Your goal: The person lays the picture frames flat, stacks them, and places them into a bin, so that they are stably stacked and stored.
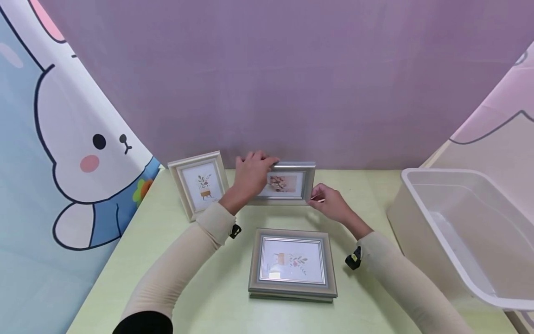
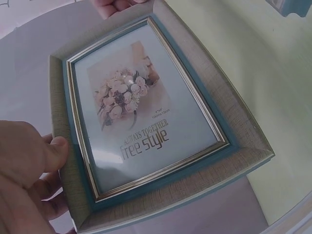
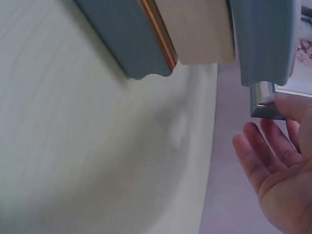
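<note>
A silver-grey picture frame (image 1: 308,182) with a flower photo stands on its long side near the back of the table. My left hand (image 1: 252,176) grips its upper edge towards the left, thumb on the front rim and fingers behind in the left wrist view. At the lower right corner, my right hand (image 1: 329,203) pinches the frame between thumb and fingers; its other fingers spread loosely in the right wrist view. Left of it, a cream picture frame (image 1: 185,188) with a plant print stands upright. In front lies a stack of picture frames (image 1: 293,290), a plant print uppermost.
A large pale plastic bin (image 1: 438,241) stands at the right of the light green table (image 1: 217,297). Behind the table hangs a purple backdrop (image 1: 292,83), with a cartoon rabbit cloth (image 1: 71,148) on the left.
</note>
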`<state>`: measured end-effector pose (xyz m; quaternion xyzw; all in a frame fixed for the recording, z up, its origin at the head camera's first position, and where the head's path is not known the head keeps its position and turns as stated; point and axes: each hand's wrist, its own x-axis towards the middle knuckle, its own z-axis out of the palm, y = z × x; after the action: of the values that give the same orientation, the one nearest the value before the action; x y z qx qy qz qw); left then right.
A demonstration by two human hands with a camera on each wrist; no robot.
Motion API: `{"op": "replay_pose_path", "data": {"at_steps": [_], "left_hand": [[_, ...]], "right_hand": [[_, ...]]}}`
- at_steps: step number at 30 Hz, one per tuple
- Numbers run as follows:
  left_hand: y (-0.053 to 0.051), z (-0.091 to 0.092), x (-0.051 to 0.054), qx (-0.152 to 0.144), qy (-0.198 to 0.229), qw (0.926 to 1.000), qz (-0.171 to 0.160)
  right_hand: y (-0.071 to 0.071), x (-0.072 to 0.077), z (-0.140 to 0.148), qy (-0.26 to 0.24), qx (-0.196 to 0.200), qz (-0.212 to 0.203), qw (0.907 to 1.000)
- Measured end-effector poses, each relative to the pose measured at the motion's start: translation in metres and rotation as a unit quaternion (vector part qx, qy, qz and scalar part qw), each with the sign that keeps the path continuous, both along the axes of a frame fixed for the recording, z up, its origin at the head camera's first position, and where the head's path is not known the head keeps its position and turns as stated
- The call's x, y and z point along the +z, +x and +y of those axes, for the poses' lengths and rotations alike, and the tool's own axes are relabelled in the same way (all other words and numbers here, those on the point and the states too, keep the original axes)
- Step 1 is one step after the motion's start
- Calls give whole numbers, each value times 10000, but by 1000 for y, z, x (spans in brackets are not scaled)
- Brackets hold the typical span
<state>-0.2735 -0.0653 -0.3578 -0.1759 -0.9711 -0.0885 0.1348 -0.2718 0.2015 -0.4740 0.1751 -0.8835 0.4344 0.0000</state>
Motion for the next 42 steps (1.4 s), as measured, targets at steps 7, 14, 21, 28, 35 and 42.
{"op": "replay_pose_path", "data": {"at_steps": [7,14,21,28,35,42], "left_hand": [[-1,-1,-4,13,-26,10000,-27],[1,1,-8,-46,-14,10000,-12],[1,3,-8,-56,-86,9999,65],[2,5,-8,-53,-152,9999,-7],[3,5,-11,-88,-132,9999,-15],[5,0,-9,-244,-81,9995,-209]], "right_hand": [[0,15,0,-427,-174,344,9983],[-4,25,0,-1450,-105,724,9867],[4,45,-5,-1549,3,1021,9826],[16,63,-12,-1573,73,730,9848],[16,60,-14,-1596,70,654,9850],[18,59,-15,-1601,-4,800,9839]]}}
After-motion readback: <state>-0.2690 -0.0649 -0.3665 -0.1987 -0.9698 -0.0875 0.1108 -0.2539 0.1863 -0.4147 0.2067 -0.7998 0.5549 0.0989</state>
